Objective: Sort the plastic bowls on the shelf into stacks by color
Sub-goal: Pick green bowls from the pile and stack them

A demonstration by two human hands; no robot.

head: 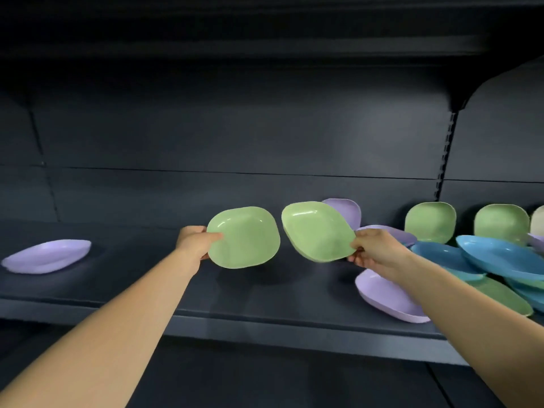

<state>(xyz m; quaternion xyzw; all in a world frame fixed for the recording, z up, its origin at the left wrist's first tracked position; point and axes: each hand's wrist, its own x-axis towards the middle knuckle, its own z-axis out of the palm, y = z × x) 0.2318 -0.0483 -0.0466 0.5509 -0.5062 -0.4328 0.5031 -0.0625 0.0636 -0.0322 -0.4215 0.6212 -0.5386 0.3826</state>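
My left hand [195, 240] grips the left rim of a green bowl [245, 238], held tilted above the shelf [265, 293]. My right hand [375, 248] pinches the right rim of a second green bowl [316, 231], lifted just right of the first. The two held bowls are close but apart. A lone purple bowl [48, 256] lies flat at the shelf's left. Below my right wrist lies another purple bowl [385, 298], near the front edge. Behind the held bowl a purple bowl [348, 210] leans on the back wall.
At the right, blue bowls [500, 254] lie piled over a green one [503, 295]. Two green bowls [431, 222] [502, 225] lean against the back panel. A slotted upright [446, 154] divides the shelving. Another dark shelf hangs overhead.
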